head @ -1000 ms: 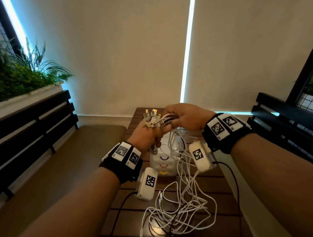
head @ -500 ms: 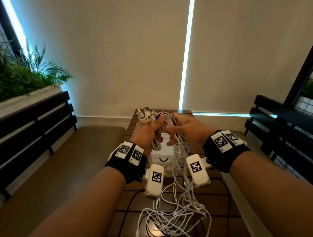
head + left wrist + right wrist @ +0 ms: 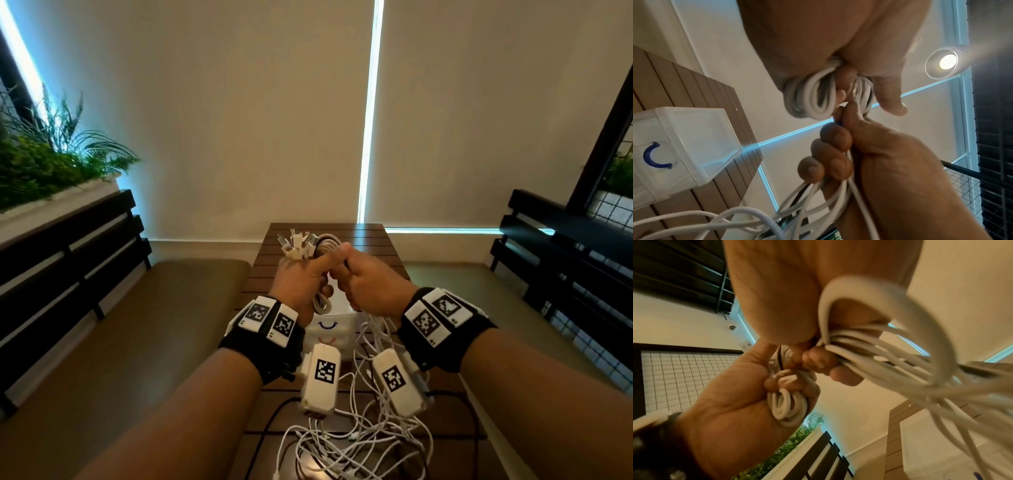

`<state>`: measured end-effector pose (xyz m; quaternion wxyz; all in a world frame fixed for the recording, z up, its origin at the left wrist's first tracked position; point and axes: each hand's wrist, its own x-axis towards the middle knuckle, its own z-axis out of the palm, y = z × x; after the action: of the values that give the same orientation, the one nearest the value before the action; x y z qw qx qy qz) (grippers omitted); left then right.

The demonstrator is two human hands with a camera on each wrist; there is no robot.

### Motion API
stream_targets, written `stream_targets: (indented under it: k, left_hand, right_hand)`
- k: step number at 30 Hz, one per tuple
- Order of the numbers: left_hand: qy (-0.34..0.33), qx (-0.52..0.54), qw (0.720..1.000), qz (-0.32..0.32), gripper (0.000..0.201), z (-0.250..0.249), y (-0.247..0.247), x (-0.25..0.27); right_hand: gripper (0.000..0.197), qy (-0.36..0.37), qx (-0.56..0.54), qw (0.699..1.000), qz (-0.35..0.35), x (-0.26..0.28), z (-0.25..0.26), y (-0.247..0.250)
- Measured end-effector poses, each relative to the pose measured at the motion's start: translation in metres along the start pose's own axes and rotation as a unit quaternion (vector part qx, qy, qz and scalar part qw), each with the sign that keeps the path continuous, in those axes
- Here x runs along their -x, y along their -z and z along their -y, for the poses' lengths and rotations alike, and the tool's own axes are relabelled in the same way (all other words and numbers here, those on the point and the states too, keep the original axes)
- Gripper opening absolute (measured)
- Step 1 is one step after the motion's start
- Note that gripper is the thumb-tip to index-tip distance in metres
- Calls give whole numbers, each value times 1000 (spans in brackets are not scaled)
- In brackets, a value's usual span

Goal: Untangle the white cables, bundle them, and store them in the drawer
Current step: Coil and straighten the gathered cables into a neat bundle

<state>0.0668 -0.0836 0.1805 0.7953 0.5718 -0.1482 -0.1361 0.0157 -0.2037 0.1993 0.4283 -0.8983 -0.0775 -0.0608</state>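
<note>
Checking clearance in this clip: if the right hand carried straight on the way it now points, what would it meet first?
Probably the left hand: the right hand points at it across a narrow gap bridged by white cables.

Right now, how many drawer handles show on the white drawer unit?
2 on the drawer unit: a blue handle on top, a reddish handle just below. Lower ones may be hidden behind the left wrist camera.

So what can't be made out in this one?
- Small white plastic drawer unit: head view, hands and wrist cameras hide most of it; whether any drawer is open is unclear.
- White cables: their number and tangles are unreadable in the pile; cut off by the bottom edge.
- Right hand: right wrist view, strands blurred.
</note>
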Motion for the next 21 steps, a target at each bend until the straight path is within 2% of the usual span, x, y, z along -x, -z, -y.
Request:
stream_targets:
  k: [4,7,12,15,18,21]
  left_hand:
    - [-9,9,1000,-23,31,6,-6,-1]
    - [-21,12,999,-42,38,10,-9,0]
    - [-23,47,996,-68,23,9,-7,-3]
    - [-4,71,993,-94,28,7,-2,-7]
    - [34,102,989,-104,20,7,3,-10]
    - [45,116,988,-92,12,8,5,-12]
  right_hand:
    - [32,41,82,996,8,-3,2,0]
    - [20,46,118,992,7,-5,-5,-4]
    - [37,68,82,994,18,-6,-8,-9]
    - [45,60,70,996,17,-4,-11,-7]
    - [38,39,27,998,-48,2,-14,-12]
    - [27,48,-27,992,-115,4,-16,-18]
